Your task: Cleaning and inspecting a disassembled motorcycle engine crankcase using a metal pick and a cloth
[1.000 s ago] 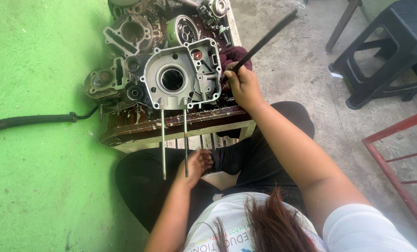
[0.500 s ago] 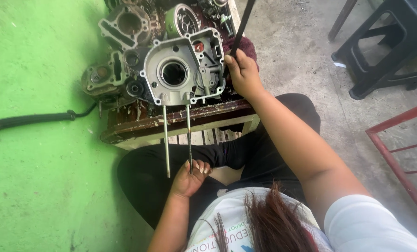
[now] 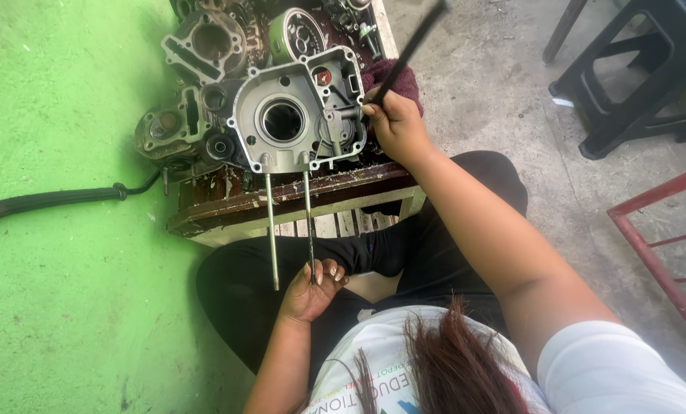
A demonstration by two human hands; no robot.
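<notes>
The right hand is gripping a long black rod-shaped tool, fingers closed around its lower end, just at the right edge of the grey engine crankcase. The tool is slanting up and away from the crankcase, its far end blurred. The left hand is closing its fingers around the near end of one of the two long studs that are sticking out of the crankcase's near edge toward the person. The crankcase is lying flat on a worn wooden bench, its round opening facing up. Behind and left of the crankcase, other engine parts are crowding the bench. A dark red rag is lying just right of the crankcase, behind the right hand. Well right of the crankcase, a black plastic stool is standing on the concrete.
</notes>
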